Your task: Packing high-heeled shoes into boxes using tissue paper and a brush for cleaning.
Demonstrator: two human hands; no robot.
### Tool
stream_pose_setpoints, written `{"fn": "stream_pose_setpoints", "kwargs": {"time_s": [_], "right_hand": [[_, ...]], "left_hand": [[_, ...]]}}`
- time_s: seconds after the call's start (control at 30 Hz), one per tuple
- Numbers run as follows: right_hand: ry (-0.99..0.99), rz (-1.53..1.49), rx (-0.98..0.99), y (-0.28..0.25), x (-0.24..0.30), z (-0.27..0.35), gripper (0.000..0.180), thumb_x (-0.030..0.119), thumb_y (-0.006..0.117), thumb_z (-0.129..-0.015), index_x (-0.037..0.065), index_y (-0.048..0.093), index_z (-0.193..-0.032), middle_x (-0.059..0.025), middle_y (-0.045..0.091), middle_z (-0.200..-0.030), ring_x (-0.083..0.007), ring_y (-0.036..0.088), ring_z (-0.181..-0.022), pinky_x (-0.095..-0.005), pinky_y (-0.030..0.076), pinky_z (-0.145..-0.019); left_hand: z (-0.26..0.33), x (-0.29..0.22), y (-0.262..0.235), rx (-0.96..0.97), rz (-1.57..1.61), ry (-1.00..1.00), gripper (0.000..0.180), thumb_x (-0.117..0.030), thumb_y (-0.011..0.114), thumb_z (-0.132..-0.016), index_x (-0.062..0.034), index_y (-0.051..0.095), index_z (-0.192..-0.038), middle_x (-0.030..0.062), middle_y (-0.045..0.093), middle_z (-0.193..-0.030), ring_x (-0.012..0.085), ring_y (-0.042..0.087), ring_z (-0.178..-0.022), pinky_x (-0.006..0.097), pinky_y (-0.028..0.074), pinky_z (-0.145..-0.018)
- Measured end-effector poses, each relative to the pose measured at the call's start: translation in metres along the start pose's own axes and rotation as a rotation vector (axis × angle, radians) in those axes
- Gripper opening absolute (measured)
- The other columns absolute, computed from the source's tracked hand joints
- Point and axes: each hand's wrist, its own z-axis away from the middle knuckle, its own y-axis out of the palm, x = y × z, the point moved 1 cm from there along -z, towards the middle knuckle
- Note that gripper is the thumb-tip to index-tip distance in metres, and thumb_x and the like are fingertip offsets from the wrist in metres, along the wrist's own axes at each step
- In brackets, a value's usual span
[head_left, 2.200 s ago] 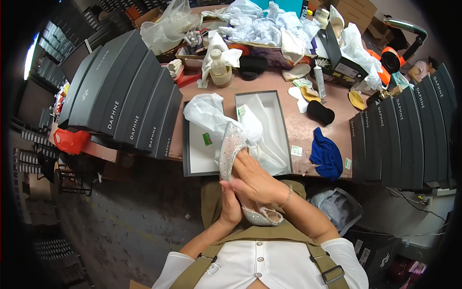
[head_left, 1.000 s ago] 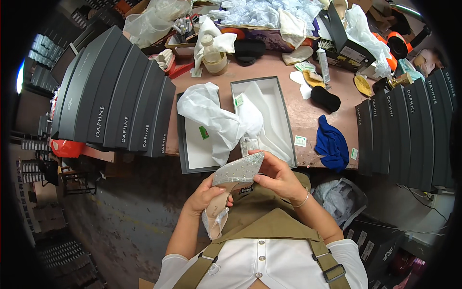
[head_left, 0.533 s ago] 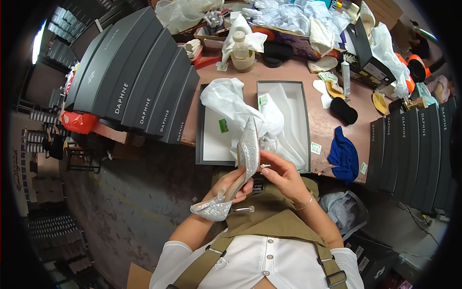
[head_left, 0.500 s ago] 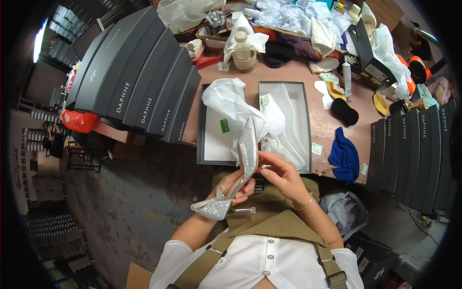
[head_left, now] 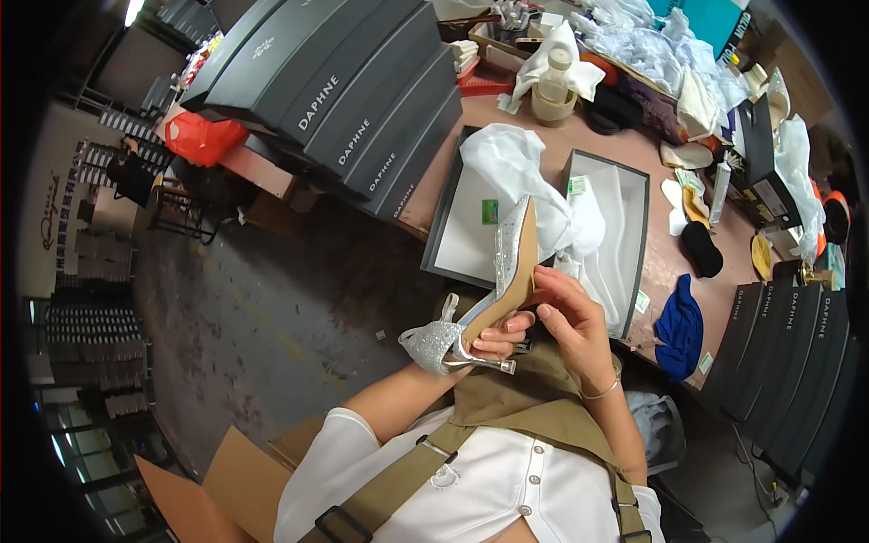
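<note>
A silver glitter high-heeled shoe (head_left: 514, 291) is tilted over my lap, its tan sole turned toward my right hand and its thin heel pointing down to the right. My left hand (head_left: 498, 342) is wrapped round the middle of the shoe, partly hidden behind it. Beside the sole, my right hand (head_left: 581, 330) has its fingers stretched out and apart, fingertips at or very near the sole's edge. Just beyond the shoe lies an open grey shoebox (head_left: 446, 228) in two parts. White tissue paper (head_left: 507, 156) spills from it, with a green sticker (head_left: 490, 212) inside.
Dark grey shoeboxes (head_left: 362, 118) stand stacked at the left, with more boxes (head_left: 769, 353) at the right. A blue cloth (head_left: 681, 330) and a black pad (head_left: 701, 250) lie on the table. A bottle (head_left: 552, 86) stands at the back. Open cardboard flaps (head_left: 240, 475) are lower left.
The shoe has been turned so that its tan sole shows, and its heel points more to the right. My right hand's fingers have spread. The whole view has swung to the left.
</note>
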Motion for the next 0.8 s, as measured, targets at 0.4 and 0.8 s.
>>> {"fn": "stream_pose_setpoints", "kwargs": {"time_s": [0.4,0.8], "right_hand": [[0.109,-0.018,0.039,0.004,0.023,0.022,0.044,0.010,0.068,-0.083,0.003,0.055,-0.124,-0.0051,0.060,-0.097,-0.0094,0.056,-0.080,-0.0227,0.048,-0.072],[-0.063,0.220,0.044,-0.072,0.035,0.002,0.039,0.013,0.073,-0.081,0.004,0.059,-0.116,-0.0090,0.066,-0.101,-0.0167,0.061,-0.083,-0.0302,0.050,-0.075]], "left_hand": [[-0.026,-0.028,0.003,0.190,-0.330,0.169,0.054,-0.012,0.043,-0.099,-0.0035,0.020,-0.147,0.0165,0.053,-0.099,0.0200,0.056,-0.064,0.026,0.052,-0.047],[-0.043,0.008,0.045,-0.701,-1.228,0.418,0.062,-0.021,0.050,-0.095,-0.0016,0.022,-0.147,0.0161,0.053,-0.121,0.0259,0.057,-0.109,0.040,0.049,-0.090]]}}
